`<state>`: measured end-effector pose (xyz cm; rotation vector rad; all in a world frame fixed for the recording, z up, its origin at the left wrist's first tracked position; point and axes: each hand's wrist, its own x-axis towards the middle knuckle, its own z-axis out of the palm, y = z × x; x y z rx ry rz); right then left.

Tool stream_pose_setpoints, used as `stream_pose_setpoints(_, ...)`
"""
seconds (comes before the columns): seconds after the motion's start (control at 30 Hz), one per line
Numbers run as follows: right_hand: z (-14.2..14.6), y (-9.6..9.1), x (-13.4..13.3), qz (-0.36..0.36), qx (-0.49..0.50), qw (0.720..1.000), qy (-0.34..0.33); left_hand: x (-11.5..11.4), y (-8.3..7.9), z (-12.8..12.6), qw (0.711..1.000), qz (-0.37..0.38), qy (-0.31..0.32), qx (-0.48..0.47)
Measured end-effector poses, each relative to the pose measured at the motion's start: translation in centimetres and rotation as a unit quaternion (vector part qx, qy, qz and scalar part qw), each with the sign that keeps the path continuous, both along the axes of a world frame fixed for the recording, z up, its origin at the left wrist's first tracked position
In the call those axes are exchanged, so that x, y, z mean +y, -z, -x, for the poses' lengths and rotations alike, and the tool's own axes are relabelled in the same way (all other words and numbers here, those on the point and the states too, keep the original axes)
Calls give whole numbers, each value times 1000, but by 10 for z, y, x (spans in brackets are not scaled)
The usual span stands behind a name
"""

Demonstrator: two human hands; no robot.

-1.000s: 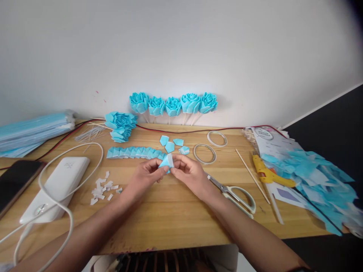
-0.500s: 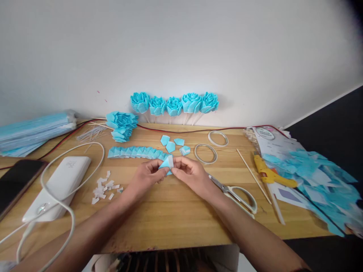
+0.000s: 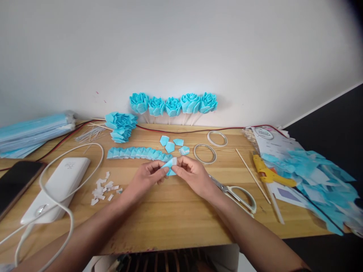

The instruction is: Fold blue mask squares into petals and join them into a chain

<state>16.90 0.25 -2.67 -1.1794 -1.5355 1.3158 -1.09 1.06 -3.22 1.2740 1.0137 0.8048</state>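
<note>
Both my hands meet over the middle of the wooden table [image 3: 176, 219] and pinch one small blue paper petal [image 3: 169, 165] with a white tab at its top. My left hand [image 3: 147, 177] grips its left side, fingers curled. My right hand [image 3: 193, 173] pinches the right side and the white tab. Just behind the petal lies a row of folded blue petals [image 3: 136, 152]. A few loose blue petals [image 3: 172, 143] lie further back.
Blue paper roses [image 3: 172, 104] lean on the wall; another rose [image 3: 120, 122] lies left. Two tape rolls [image 3: 204, 153], scissors [image 3: 235, 194], skewer [image 3: 252, 175], yellow glue gun [image 3: 268, 173] and blue scraps [image 3: 314, 177] lie right. Power bank [image 3: 56, 185], cable, phone [image 3: 14, 181], white bits [image 3: 103, 187] lie left.
The petal has been turned slightly between my fingers, its white tab now pointing more to the right. Both hands stay in the same place.
</note>
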Motion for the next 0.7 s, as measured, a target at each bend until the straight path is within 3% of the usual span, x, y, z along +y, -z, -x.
stream_pose_setpoints(0.33, 1, -1, 0, -2, 9, 1000, 16, 3, 8, 4, 998, -6, -58, -38)
stream_pose_setpoints(0.57, 4, 0, 0, -7, 12, 1000, 18, 0, 2, -2, 999, 12, 0, -30)
stream_pose_setpoints(0.7, 6, 1, -1, -8, 11, 1000, 15, -1, 1, -3, 1000, 13, -6, -26)
